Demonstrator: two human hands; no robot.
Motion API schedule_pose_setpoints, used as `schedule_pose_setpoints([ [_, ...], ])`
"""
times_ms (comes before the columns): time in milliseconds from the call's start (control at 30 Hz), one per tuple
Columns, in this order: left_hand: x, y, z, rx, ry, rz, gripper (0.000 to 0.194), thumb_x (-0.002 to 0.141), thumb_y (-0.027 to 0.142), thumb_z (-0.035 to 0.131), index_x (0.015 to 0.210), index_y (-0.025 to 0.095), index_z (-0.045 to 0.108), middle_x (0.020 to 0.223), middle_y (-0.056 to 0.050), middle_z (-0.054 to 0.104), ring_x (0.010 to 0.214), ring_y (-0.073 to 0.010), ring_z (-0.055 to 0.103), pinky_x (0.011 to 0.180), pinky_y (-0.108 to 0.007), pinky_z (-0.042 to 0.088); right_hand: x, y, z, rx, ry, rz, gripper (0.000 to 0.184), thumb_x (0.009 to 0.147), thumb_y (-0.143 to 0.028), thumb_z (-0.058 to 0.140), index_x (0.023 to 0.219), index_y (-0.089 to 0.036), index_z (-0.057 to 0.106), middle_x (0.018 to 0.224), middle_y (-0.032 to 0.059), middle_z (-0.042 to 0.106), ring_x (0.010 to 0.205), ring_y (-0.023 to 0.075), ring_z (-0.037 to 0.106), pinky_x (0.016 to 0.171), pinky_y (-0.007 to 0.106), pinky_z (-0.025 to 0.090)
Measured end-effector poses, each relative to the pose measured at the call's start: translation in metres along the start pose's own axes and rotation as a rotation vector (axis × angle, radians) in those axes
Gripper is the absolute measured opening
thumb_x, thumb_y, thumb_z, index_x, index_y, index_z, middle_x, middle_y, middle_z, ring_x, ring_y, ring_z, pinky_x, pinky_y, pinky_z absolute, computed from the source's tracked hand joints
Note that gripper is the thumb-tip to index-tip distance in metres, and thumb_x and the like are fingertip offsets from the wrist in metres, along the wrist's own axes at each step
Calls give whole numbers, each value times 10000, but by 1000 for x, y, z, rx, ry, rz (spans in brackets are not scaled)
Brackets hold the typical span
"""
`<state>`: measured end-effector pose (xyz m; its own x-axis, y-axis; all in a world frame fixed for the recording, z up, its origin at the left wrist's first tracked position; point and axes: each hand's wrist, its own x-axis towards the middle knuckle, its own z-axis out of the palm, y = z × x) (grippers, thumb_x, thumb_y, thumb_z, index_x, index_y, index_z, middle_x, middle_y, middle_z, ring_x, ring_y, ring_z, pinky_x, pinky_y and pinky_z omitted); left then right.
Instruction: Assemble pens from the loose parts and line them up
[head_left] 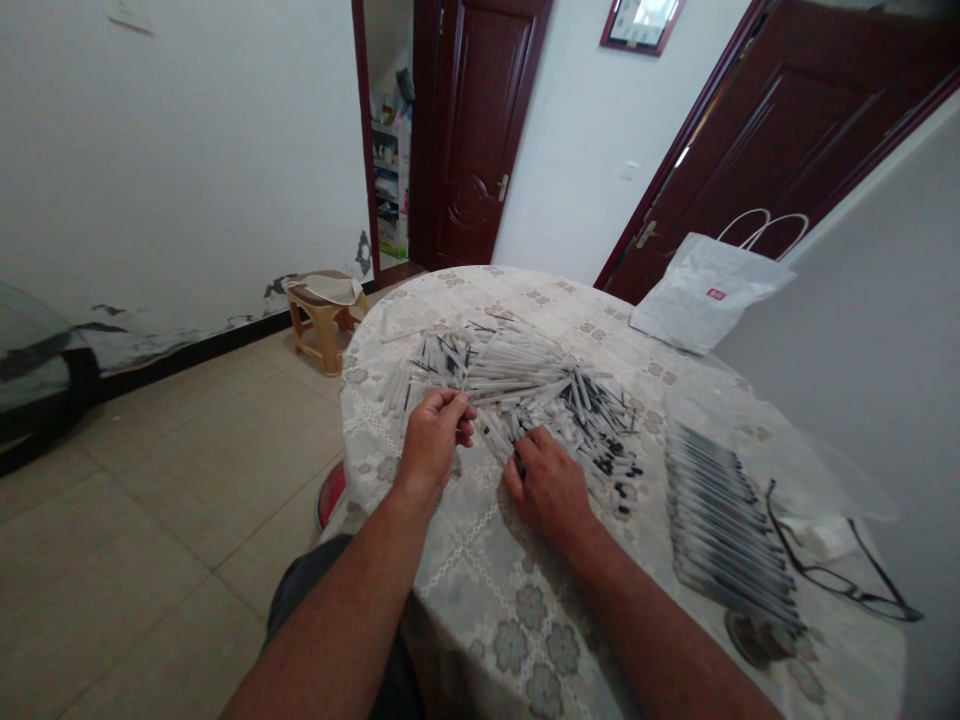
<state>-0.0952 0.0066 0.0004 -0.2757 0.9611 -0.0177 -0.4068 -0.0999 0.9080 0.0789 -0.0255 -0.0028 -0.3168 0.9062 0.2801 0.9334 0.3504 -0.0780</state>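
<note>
Lying just beyond both sets of fingertips, toward the far edge of the table [577, 310], a loose heap of pale tubes [517, 368] is spread out. By the left hand [435, 430], the nearer to the table's left edge, the near side of the heap is met; its thumb and forefinger are pinched together, apparently on a thin tube [465, 382], though the tips are too small to be made out fully. The right hand [551, 485] is set a little closer to the near edge, with its fingers curled down among the nearest pieces; whether anything is grasped there cannot be told. In the middle of the heap, the long axes are laid roughly from left to right, so the tubes are presented nearly broadside to the fingers, while at the heap's left end they are slanted more toward the near edge. The right hand is nearer to the black bits [623, 509], which are scattered just beside it on the right. Farther toward the right edge, a row of pens [727, 530] is laid side by side, with glasses [855, 596] placed near it.
</note>
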Motion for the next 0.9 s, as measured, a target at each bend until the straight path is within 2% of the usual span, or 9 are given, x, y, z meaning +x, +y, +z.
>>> schedule_pose_setpoints([
  [167,-4,-3,1,106,-152,-83,242,790,396,742,834,164,688,798,-79,714,591,-138,621,441,-211,467,6,26,0,206,151,36,148,951,-259,506,893,-192,624,932,77,632,888,203,591,804,293,444],
  [267,-6,-6,1,170,-260,-136,254,801,397,747,860,152,718,852,-128,742,643,-172,678,455,-224,495,11,39,-5,419,200,137,183,952,-312,502,879,-198,624,862,50,657,811,192,601,769,298,445],
  [400,-9,-7,4,202,-376,-197,265,820,380,740,941,144,738,918,-151,753,694,-194,716,486,-241,535,14,48,-16,693,137,216,252,984,-411,490,953,-199,624,781,11,672,691,167,594,665,272,439],
  [467,-11,-4,6,196,-416,-226,277,820,369,746,977,141,737,937,-154,754,703,-198,721,489,-246,540,13,47,-20,765,82,181,264,986,-435,508,965,-200,627,751,-5,664,654,154,585,623,256,426],
  [567,-14,0,9,171,-463,-245,302,817,353,759,1031,143,727,949,-143,752,722,-198,721,509,-254,554,12,40,-22,751,10,77,234,969,-421,562,965,-206,657,760,-15,668,662,141,585,618,244,415],
  [700,-13,0,10,130,-436,-209,278,809,374,778,958,149,714,901,-115,740,729,-195,719,515,-241,553,9,36,-30,696,-41,1,213,964,-364,572,1077,-210,668,781,-10,686,683,146,607,651,251,435],
  [800,-9,-2,7,65,-337,-199,277,821,404,763,901,151,686,897,-112,739,724,-191,721,504,-231,546,-1,42,-45,623,-62,-15,237,961,-337,579,1151,-215,647,833,5,692,726,157,622,689,263,454],
  [900,-5,-4,6,-4,-238,-204,262,836,396,741,884,155,649,882,-106,739,721,-192,731,501,-233,552,-18,45,-54,479,-215,-190,184,938,-313,636,1096,-226,676,948,27,678,818,161,626,752,265,459],
])
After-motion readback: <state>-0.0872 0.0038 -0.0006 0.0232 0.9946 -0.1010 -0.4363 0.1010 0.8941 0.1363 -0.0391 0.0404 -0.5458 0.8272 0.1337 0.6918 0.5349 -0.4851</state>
